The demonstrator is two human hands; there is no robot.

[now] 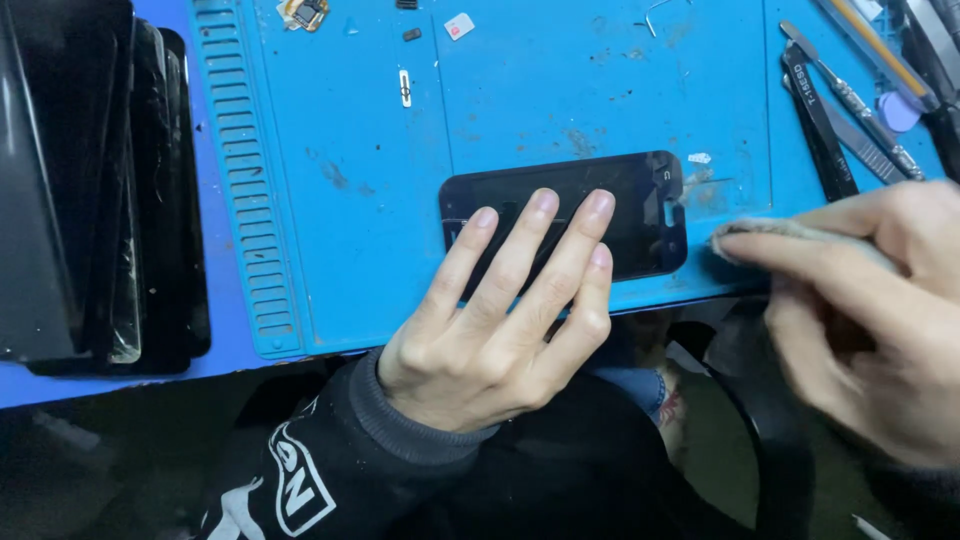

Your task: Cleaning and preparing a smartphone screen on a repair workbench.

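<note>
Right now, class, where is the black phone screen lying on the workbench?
In the head view, the black phone screen lies near the front edge of the blue mat, pinned under the left hand, with the right hand's grey cloth just right of it.

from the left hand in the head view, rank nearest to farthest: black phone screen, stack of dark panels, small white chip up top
1. black phone screen, under the left hand fingers.
2. small white chip, top centre of the blue mat.
3. stack of dark panels, far left edge.

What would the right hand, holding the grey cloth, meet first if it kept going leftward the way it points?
Probably the right end of the black glass phone screen; the right hand and grey cloth sit just beside it.
</note>
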